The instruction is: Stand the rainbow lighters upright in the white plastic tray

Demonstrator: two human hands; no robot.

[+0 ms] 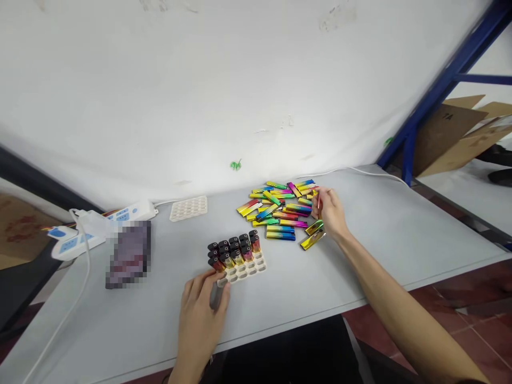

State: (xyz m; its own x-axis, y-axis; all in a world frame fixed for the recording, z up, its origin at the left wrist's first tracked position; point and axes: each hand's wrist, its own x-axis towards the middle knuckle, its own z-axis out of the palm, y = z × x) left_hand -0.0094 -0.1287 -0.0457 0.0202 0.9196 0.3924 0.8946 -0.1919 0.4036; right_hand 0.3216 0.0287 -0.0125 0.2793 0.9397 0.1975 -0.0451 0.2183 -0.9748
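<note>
Several black-topped lighters stand upright in the back rows of a cream tray with oval holes. The front holes of this tray hold nothing. My left hand is at the tray's front left corner, its thumb and fingertips closed around that corner. Behind and to the right lies a loose pile of shiny multicoloured metallic sleeves. At the right side of the pile, my right hand pinches a thin reddish piece, partly hidden by the fingers. Two gold sleeves lie just below that hand.
A second cream tray lies near the wall. At the left are a white power strip with cables and a blurred dark item. Blue shelving and cardboard boxes stand at the right.
</note>
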